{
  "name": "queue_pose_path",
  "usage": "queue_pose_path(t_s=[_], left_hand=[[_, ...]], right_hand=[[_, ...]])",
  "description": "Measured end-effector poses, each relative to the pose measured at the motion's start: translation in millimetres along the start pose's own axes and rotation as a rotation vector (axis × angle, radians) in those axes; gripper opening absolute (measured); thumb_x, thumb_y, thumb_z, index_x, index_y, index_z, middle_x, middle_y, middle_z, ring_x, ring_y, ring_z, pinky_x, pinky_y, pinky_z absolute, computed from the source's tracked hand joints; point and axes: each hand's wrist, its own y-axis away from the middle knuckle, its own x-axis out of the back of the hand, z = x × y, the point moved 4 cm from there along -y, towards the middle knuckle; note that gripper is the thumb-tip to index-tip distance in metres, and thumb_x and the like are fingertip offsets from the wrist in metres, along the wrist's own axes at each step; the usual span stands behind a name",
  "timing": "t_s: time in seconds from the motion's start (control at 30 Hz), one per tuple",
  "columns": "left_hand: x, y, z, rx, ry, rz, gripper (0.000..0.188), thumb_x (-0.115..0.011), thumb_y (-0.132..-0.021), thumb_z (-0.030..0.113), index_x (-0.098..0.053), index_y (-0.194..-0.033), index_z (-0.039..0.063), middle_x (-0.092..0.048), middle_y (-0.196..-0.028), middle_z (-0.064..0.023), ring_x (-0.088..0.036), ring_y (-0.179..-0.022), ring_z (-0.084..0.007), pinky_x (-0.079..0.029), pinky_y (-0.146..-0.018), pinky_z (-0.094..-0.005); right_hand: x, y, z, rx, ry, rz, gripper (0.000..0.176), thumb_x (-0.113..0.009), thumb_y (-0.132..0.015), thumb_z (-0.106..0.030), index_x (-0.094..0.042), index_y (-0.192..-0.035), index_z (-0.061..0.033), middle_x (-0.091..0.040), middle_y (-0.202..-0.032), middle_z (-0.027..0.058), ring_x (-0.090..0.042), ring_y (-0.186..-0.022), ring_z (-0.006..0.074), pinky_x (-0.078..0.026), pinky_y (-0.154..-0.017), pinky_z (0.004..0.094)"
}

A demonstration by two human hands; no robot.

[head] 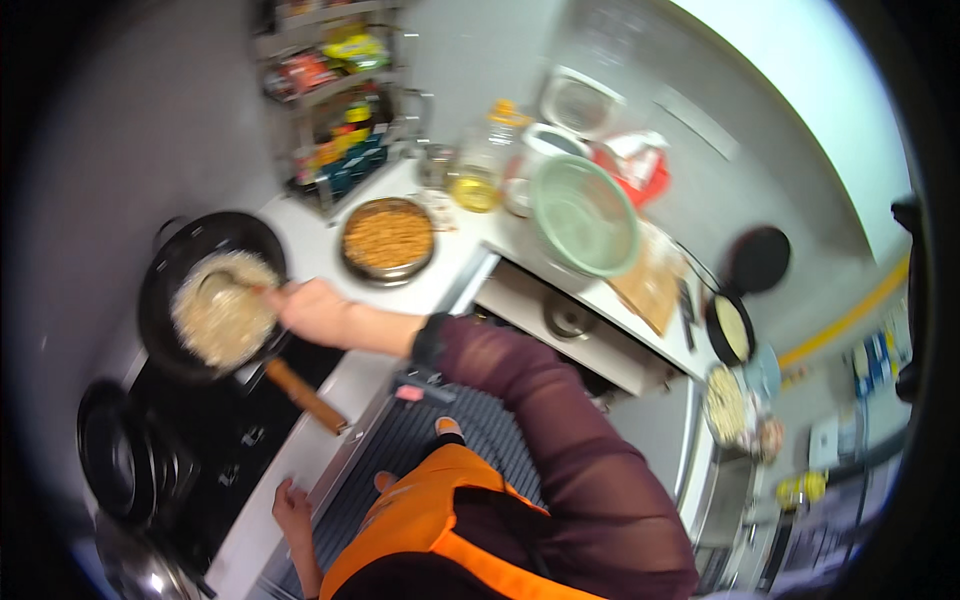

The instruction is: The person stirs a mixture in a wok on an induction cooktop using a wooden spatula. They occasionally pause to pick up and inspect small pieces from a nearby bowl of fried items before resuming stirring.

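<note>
My right hand (311, 311) is closed around the handle of a metal ladle or skimmer (217, 283), blurred by motion. The utensil's head dips into pale, bubbling liquid with foam at its rim (225, 322), inside a black wok (161, 300). This wok stands on a black glass hob (225, 435), and its wooden handle (304, 394) points towards me over the counter's front edge. Lower down, my left hand (292, 508) hangs by the counter edge with loosely bent fingers and nothing seen in it.
Right of the wok stands a metal bowl of small golden-brown pieces (388, 238). A black pan (116, 450) sits on the hob's near side. Beyond an open drawer (566, 322) are an oil bottle (480, 169), a green basin (585, 217), a wooden board (652, 285) and a knife (687, 315).
</note>
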Motion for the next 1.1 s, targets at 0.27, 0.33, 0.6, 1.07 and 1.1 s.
queue_pose_path(t_s=[0.27,0.33,0.6,1.07,1.1], left_hand=[[-29,-7,12,0.110,-0.016,-0.083,0.026,-0.049,-0.083,0.002,-0.052,-0.109,0.000,-0.056,-0.066,-0.0057,-0.051,-0.045,-0.0101,-0.041,-0.038,-0.0217],[-41,-12,13,0.094,-0.010,-0.091,0.026,-0.049,-0.083,0.003,-0.052,-0.109,0.000,-0.055,-0.065,-0.0056,-0.051,-0.045,-0.0099,-0.040,-0.038,-0.0216],[-103,-8,22,0.180,0.015,-0.048,0.024,-0.049,-0.086,0.005,-0.049,-0.110,0.001,-0.056,-0.068,-0.0074,-0.049,-0.042,-0.0112,-0.039,-0.036,-0.0219],[-129,64,100,0.286,-0.099,0.274,0.024,-0.057,-0.083,0.008,-0.058,-0.105,-0.001,-0.057,-0.061,-0.0066,-0.055,-0.051,-0.0116,-0.046,-0.049,-0.0265],[-126,63,102,0.306,-0.102,0.279,0.024,-0.057,-0.083,0.009,-0.058,-0.105,-0.001,-0.057,-0.061,-0.0067,-0.056,-0.052,-0.0123,-0.046,-0.050,-0.0266]], right_hand=[[-4,21,-15,-0.176,0.084,-0.059,0.055,-0.050,-0.076,-0.009,-0.039,-0.128,0.0043,-0.056,-0.079,0.0121,-0.055,-0.067,0.0190,-0.046,-0.048,0.0276],[-12,27,-15,-0.183,0.122,-0.062,0.056,-0.049,-0.078,-0.009,-0.036,-0.131,0.0034,-0.055,-0.079,0.0092,-0.051,-0.068,0.0163,-0.043,-0.048,0.0242],[-33,39,3,-0.174,-0.034,-0.173,0.047,-0.052,-0.076,-0.012,-0.047,-0.119,0.0060,-0.056,-0.084,0.0139,-0.056,-0.077,0.0225,-0.046,-0.053,0.0278],[-41,28,26,-0.273,-0.308,-0.215,0.025,-0.053,-0.079,-0.007,-0.041,-0.100,-0.0001,-0.054,-0.081,0.0180,-0.061,-0.069,0.0294,-0.052,-0.055,0.0373],[-42,25,27,-0.273,-0.205,-0.185,0.019,-0.050,-0.082,-0.009,-0.045,-0.098,-0.0001,-0.055,-0.075,0.0153,-0.062,-0.065,0.0255,-0.052,-0.051,0.0350]])
